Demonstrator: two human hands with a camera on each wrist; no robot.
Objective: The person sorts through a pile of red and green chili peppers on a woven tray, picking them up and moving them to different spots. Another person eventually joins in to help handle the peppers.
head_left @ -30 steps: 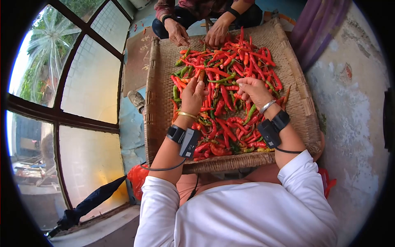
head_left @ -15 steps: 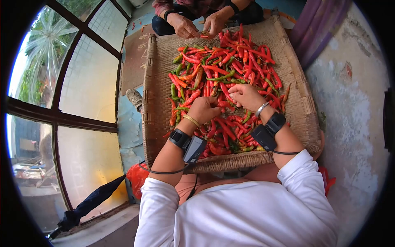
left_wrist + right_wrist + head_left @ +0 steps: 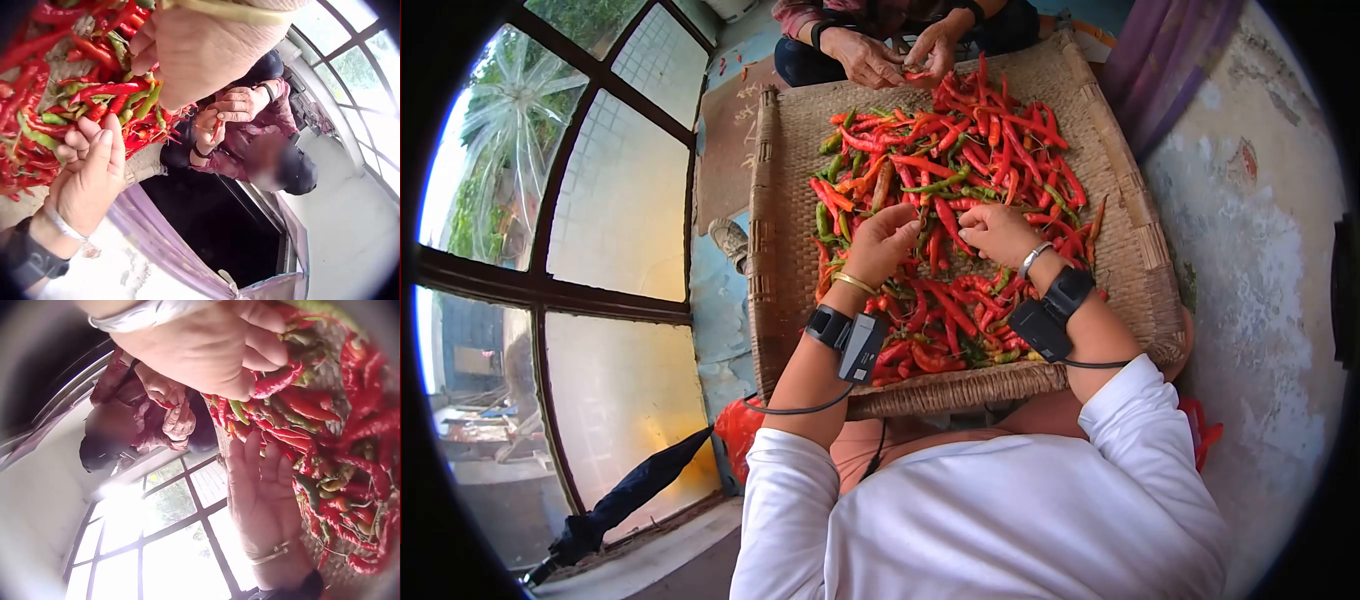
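Observation:
A heap of red, orange and green chili peppers lies on a shallow woven tray. My left hand hovers over the middle of the heap. In the right wrist view its palm shows, with the fingers nearly straight and nothing held. Just right of it is my right hand, also above the peppers. Its fingers are loosely bent and the thumb lies alongside them, with no pepper visible in them in the left wrist view. A bare patch of weave shows between the hands.
Across the tray, another person's hands hold a red pepper over the far rim. Framed windows and a folded umbrella stand left. A wall runs along the right, beside a purple curtain.
My left hand drew back toward me, then moved forward partway. My right hand shifted slightly left and nearer. The other person's hands came together around a red pepper.

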